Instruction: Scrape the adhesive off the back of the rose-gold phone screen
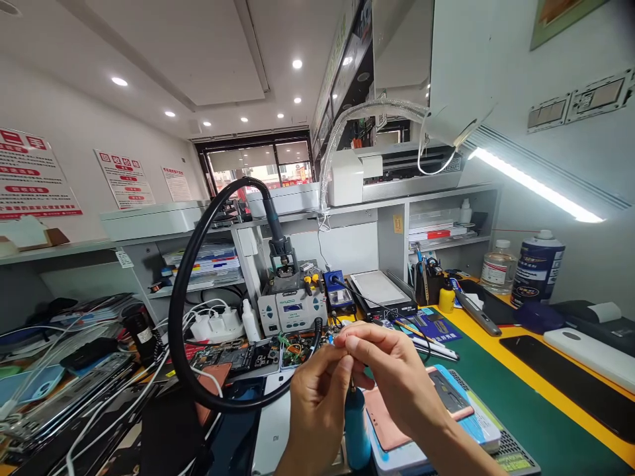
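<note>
My left hand and my right hand meet at the fingertips over the near part of the bench. Both are closed in a pinch, and whatever sits between the fingers is too small or hidden to make out. Just below them stands a teal cylinder with a thin, brassy tip, partly covered by my left hand; whether I touch it I cannot tell. Beside it lies a pinkish phone back panel on a blue-and-white box. A white phone back is left of my left hand.
A thick black hose arcs from the hot air station across the left side. Opened phones and white cables crowd the left. On the right are a black phone, a spray can and a clear bottle.
</note>
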Tool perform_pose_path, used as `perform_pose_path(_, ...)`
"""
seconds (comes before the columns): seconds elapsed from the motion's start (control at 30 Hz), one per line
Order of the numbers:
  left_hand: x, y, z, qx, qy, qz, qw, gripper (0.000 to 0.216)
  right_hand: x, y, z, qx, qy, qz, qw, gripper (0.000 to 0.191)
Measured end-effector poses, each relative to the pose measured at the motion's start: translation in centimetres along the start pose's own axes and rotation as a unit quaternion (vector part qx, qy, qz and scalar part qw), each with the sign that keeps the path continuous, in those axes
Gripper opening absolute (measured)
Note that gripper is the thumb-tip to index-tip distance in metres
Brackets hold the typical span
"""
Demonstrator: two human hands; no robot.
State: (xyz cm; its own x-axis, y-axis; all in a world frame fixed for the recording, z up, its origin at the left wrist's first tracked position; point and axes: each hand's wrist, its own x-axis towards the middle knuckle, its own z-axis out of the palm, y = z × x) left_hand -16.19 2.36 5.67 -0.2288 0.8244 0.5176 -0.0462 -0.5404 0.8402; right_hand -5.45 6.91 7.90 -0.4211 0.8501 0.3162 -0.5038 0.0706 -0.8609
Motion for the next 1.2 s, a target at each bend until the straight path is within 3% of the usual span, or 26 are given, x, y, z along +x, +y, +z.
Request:
perform_pose_path(0.3,0.3,-0.2,-0.8,0.026,-0.053,0.03,0.998,0.022,-0.2,-0.3,0.6,0.011,0.007,-0.002,1.0,0.026)
perform_pose_path(0.6,0.4,-0.4,-0.3,0.016,-0.04,0.028,0.999,0.028,-0.2,0.3,1.1,0.037,0.043,0.016,0.998,0.027)
perform_pose_path(0.9,0.1,-1.2,-0.4,-0.019,-0.004,-0.026,0.999,0.037,-0.1,0.8,1.4,0.077,0.047,0.046,0.995,0.025)
perform_pose_path(1.0,0.1,-1.3,-0.3,-0.064,-0.007,-0.049,0.997,0.045,0.2,1.0,1.5,0.085,0.042,0.051,0.994,0.026)
perform_pose_path(1.2,0.3,-1.9,-0.1,-0.169,-0.02,-0.101,0.98,0.04,0.2,1.3,2.0,0.102,0.029,0.056,0.993,0.032)
